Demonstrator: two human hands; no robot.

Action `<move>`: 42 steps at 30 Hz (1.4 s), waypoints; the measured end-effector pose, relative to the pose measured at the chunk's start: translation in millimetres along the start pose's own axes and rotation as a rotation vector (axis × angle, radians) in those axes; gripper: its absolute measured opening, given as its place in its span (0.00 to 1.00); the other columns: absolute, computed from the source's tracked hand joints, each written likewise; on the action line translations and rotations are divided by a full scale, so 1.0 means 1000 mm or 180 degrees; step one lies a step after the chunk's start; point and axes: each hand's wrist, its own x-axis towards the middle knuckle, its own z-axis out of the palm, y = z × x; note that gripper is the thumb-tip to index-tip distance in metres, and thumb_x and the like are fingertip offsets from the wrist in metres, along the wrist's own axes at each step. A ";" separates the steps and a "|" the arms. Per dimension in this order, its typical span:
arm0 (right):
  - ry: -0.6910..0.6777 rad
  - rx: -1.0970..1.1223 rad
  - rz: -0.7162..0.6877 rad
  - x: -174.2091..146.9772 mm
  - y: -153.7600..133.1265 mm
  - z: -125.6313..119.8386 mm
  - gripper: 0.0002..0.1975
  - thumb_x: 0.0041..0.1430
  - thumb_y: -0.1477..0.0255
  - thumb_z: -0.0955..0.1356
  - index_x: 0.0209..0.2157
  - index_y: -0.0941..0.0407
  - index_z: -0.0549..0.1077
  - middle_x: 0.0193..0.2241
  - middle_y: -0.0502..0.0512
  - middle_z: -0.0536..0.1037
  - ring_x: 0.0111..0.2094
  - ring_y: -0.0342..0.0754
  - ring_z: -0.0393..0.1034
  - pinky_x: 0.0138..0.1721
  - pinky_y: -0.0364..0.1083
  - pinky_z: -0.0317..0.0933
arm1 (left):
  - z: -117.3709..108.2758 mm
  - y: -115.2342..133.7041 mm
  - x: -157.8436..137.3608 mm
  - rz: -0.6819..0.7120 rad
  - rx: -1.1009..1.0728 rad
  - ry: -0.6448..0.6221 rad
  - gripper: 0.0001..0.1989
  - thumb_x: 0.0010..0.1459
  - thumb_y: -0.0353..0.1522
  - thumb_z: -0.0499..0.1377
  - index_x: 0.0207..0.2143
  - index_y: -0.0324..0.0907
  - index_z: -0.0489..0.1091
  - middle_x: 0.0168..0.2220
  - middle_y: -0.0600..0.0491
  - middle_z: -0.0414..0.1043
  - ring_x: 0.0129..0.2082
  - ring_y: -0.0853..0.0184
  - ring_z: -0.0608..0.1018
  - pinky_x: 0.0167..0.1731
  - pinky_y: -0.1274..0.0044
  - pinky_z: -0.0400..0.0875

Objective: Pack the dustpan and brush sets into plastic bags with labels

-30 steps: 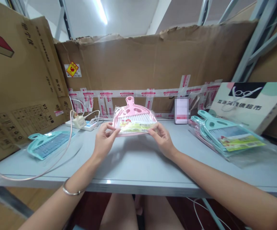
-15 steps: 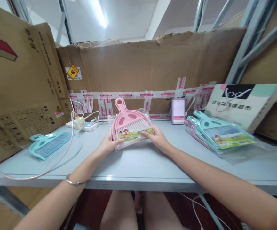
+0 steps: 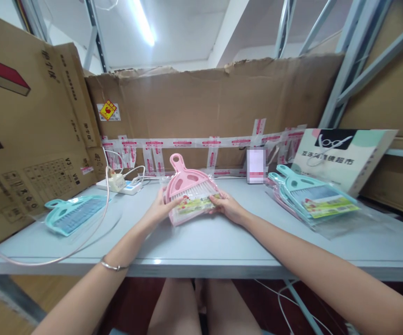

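Observation:
A pink dustpan and brush set in a clear plastic bag is held up over the middle of the table, its looped handle pointing away from me. My left hand grips its left edge, thumb across the front. On the opposite side, my right hand pinches the edge by the printed picture label. The fingers behind the set are partly hidden. To the left lies a blue-green dustpan and brush set. At the right, a stack of bagged sets has blue-green on top and pink beneath.
A white cable loops over the table's left side from a power strip. A phone stands against the taped cardboard at the back. A big carton borders the left; a printed paper bag leans behind the stack.
The pink set has tilted slightly and shifted a little lower in view, with both hands still on it. My right fingers have moved in slightly along the label. The whole view has shifted a bit.

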 end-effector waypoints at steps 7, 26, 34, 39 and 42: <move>0.1078 -0.0438 -0.0794 0.009 -0.017 -0.003 0.28 0.47 0.61 0.68 0.50 0.51 0.59 0.50 0.56 0.67 0.52 0.50 0.61 0.50 0.52 0.58 | -0.008 0.011 0.031 0.0174 0.0324 0.0089 0.25 0.48 0.38 0.61 0.48 0.45 0.59 0.42 0.51 0.70 0.38 0.63 0.75 0.35 0.73 0.71; 0.1457 0.1205 0.0460 0.045 -0.002 -0.012 0.27 0.34 0.74 0.74 0.32 0.50 0.53 0.25 0.46 0.75 0.29 0.46 0.73 0.32 0.46 0.69 | 0.027 -0.009 0.075 0.0073 0.0116 0.0436 0.20 0.52 0.47 0.54 0.21 0.42 0.54 0.21 0.59 0.63 0.25 0.70 0.73 0.27 0.75 0.74; 0.1290 0.1372 0.0082 0.029 -0.028 -0.017 0.33 0.29 0.72 0.77 0.35 0.50 0.55 0.26 0.44 0.76 0.26 0.46 0.73 0.24 0.41 0.67 | -0.107 0.087 0.086 0.1328 0.1338 0.2889 0.13 0.54 0.39 0.54 0.22 0.42 0.56 0.28 0.55 0.67 0.34 0.65 0.73 0.42 0.67 0.67; 0.1275 0.1347 0.0251 0.029 -0.021 -0.021 0.33 0.28 0.73 0.77 0.34 0.51 0.56 0.24 0.42 0.75 0.25 0.46 0.73 0.25 0.41 0.67 | -0.220 0.102 0.070 -0.0467 0.3142 0.4004 0.07 0.48 0.28 0.57 0.22 0.37 0.60 0.42 0.40 0.71 0.50 0.44 0.68 0.47 0.53 0.58; 0.1339 0.1339 0.0247 0.031 -0.016 -0.020 0.32 0.28 0.74 0.77 0.34 0.51 0.56 0.24 0.43 0.75 0.26 0.46 0.73 0.25 0.42 0.67 | -0.219 0.087 0.068 -0.0607 0.3300 0.3663 0.25 0.38 0.30 0.65 0.39 0.28 0.64 0.58 0.27 0.52 0.56 0.32 0.54 0.45 0.44 0.53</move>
